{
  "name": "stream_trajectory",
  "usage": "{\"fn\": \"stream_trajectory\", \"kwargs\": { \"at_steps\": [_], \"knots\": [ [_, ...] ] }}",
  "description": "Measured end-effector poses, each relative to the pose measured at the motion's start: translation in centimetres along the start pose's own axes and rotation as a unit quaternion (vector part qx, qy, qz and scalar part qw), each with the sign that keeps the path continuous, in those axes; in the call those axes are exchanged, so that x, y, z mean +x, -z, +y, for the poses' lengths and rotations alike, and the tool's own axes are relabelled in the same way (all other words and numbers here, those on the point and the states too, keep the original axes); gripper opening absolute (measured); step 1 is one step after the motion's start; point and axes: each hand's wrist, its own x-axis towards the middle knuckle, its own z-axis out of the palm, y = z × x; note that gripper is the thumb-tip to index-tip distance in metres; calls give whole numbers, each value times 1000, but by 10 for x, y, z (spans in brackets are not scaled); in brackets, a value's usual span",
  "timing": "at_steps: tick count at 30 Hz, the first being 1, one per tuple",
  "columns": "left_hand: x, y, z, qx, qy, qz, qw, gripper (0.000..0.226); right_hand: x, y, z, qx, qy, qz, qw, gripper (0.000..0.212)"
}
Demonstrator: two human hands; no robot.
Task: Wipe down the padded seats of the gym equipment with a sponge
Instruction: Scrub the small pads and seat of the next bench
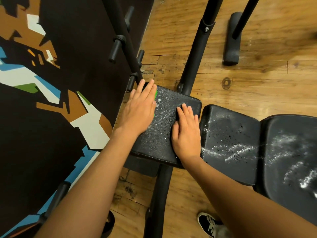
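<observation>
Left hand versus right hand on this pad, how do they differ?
The left hand presses a green sponge; the right hand lies on the bare wet pad. The left hand sits nearer the painted wall, the right hand beside the next pad. Both lie flat on that pad.

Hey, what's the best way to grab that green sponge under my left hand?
From above, pinching its opposite edges. The sponge lies flat on the seat pad beneath the flat left hand, with only a green sliver showing, so thumb and fingers could probably curl down over its sides. Its full shape is hidden.
</observation>
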Motion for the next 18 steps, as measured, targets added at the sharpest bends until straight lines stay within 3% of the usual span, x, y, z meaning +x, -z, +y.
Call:
{"fn": "stream_trajectory", "kwargs": {
  "at_steps": [7,18],
  "knots": [
    [-41,-3,7,-18,14,15,1000,53,1,0,1,-2,5,0,1000,56],
    [26,0,7,66,-8,1,998,56,2,-3,4,0,8,6,1000,52]
  ]
}}
